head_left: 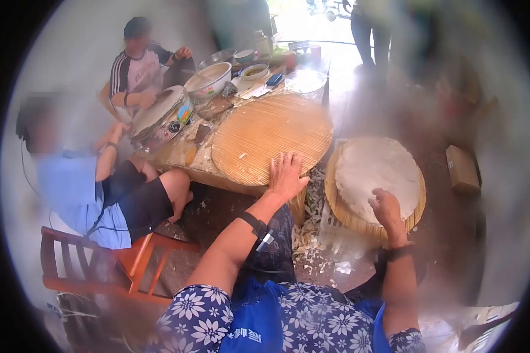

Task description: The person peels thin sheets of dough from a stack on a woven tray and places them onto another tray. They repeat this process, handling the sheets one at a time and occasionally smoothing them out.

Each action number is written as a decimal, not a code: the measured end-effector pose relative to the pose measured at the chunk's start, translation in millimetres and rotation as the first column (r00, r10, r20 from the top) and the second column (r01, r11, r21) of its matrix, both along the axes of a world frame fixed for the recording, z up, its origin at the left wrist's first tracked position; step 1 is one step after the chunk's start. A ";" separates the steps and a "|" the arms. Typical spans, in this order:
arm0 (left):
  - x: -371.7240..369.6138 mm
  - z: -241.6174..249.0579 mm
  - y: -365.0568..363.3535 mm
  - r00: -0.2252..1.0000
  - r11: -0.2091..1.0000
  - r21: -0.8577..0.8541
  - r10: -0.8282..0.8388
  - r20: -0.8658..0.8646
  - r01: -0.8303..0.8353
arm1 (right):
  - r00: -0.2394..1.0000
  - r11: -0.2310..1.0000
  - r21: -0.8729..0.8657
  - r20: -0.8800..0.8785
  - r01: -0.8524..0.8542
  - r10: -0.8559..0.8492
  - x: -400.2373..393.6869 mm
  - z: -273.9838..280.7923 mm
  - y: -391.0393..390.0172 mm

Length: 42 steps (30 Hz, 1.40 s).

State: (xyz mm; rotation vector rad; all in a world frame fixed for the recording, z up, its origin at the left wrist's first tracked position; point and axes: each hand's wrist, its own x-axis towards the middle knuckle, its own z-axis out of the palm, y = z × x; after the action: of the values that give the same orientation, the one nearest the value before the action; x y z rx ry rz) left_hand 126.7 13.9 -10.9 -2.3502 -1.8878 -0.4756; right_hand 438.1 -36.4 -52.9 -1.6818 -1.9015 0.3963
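My left hand (285, 175) lies flat, fingers stretched out, on the near edge of a large round slatted tray (271, 138). The tray rests on the table and bears a small pale scrap near its middle. Lower on the right, a second round woven tray (334, 197) holds a broad, pale, floury-looking round layer (380, 170). Over the near part of that layer is my right hand (387, 207), its fingers loosely bent, with a gap between thumb and forefinger. Nothing shows between them.
Bowls, including a large white basin (208, 80), stand at the table's back. Two seated people (76, 182) are on the left, one (141, 73) beside a round pale board (158, 112). A red chair (129, 265) stands near left. Scraps (306, 238) litter the floor; a cardboard box (462, 169) is right.
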 end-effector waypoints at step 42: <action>35.1 -2.7 13.8 0.978 0.992 0.102 0.095 -0.188 -0.077 | 0.978 0.978 -0.114 0.101 -0.173 0.185 -54.9 -3.8 10.7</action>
State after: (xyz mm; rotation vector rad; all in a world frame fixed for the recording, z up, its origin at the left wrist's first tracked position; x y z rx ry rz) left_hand 161.8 27.7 -13.6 -2.1587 -1.8286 -0.3094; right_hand 383.2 -25.7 -56.7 -1.6329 -2.1575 0.4902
